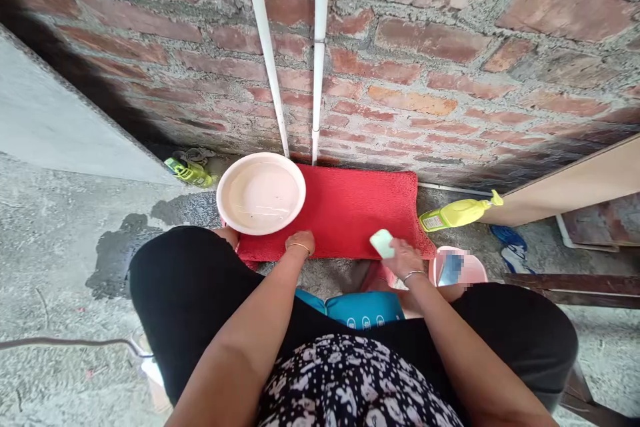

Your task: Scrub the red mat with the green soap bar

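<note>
A red textured cloth [357,210] lies spread over a low surface in front of my knees. My left hand [301,242] is closed at its front edge, with the fingers curled down against the fabric. In my right hand [406,258] is a pale green soap bar [383,243], gripped by its near end over the cloth's right part. A pale pink basin [223,197] of clear water sits at the cloth's left end, beside my left hand. Right of my right hand stands a small pink container [475,268], its contents partly blurred.
Against the brick wall [415,67] run two white pipes [319,47]. A yellow spray bottle [453,215] lies at right, near blue footwear [510,243]. At left are a green-yellow bottle [190,172] and wet concrete [117,253]. Teal fabric [367,309] shows between my knees.
</note>
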`<state>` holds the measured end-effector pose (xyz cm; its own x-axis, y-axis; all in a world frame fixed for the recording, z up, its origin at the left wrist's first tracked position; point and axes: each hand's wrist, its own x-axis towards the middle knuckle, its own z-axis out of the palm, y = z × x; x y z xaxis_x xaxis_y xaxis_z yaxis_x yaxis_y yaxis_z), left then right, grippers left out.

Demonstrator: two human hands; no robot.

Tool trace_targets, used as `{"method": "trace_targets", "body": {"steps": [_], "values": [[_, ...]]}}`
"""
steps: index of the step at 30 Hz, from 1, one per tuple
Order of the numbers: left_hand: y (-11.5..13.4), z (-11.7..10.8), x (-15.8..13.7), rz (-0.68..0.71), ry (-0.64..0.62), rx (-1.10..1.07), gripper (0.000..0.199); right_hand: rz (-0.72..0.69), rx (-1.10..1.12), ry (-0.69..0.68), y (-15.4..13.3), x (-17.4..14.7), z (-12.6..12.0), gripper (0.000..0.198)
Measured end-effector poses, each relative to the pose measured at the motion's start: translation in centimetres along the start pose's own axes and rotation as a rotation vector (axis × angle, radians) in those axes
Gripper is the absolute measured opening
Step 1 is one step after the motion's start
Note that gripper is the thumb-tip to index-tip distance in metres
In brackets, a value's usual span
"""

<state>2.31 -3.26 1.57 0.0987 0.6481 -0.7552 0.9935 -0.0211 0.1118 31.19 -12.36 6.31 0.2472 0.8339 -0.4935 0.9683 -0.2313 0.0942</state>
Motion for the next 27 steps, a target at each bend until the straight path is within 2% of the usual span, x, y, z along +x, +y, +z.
{"method": "trace_targets", "body": {"steps": [3, 5, 8, 10, 12, 14, 18, 20, 21, 23, 27], "values": [[-0.6, -0.8, -0.3, -0.012, 0.038, -0.016, 0.042, -0.449, -0.098, 0.021, -6.3, -0.3, 0.0, 0.039], [-1.3, -1.0, -0.6, -0.033, 0.046, -0.021, 0.041, -0.679, -0.152, 0.002, -10.5, -0.4, 0.3, 0.037], [-1.9, -1.0, -1.0, -0.047, 0.040, -0.024, 0.041, -0.864, -0.222, -0.022, -13.8, 0.0, 0.8, 0.035], [-2.0, -0.9, -1.0, -0.038, 0.038, -0.028, 0.041, -0.904, -0.251, -0.027, -13.2, 0.5, 1.1, 0.033], [-1.8, -0.8, -0.9, -0.021, 0.040, -0.036, 0.041, -0.897, -0.262, -0.031, -10.4, 1.1, 1.3, 0.032], [-1.5, -0.7, -0.7, -0.003, 0.041, -0.046, 0.041, -0.825, -0.275, -0.062, -5.9, 1.7, 1.3, 0.033], [-1.1, -0.6, -0.5, 0.009, 0.039, -0.066, 0.040, -0.512, -0.310, -0.170, 3.2, 2.0, 0.4, 0.036], [-1.0, -0.5, -0.4, 0.002, 0.038, -0.071, 0.040, -0.367, -0.290, -0.198, 5.3, 1.9, -0.4, 0.036], [-1.0, -0.5, -0.4, -0.001, 0.039, -0.071, 0.039, -0.312, -0.258, -0.194, 5.4, 1.8, -0.7, 0.034], [-1.1, -0.4, -0.4, -0.001, 0.043, -0.066, 0.040, -0.233, -0.150, -0.159, 3.6, 1.6, -1.1, 0.031], [-1.1, -0.4, -0.6, 0.003, 0.052, -0.037, 0.040, -0.148, 0.092, -0.100, -4.9, 1.7, -1.0, 0.037]]}}
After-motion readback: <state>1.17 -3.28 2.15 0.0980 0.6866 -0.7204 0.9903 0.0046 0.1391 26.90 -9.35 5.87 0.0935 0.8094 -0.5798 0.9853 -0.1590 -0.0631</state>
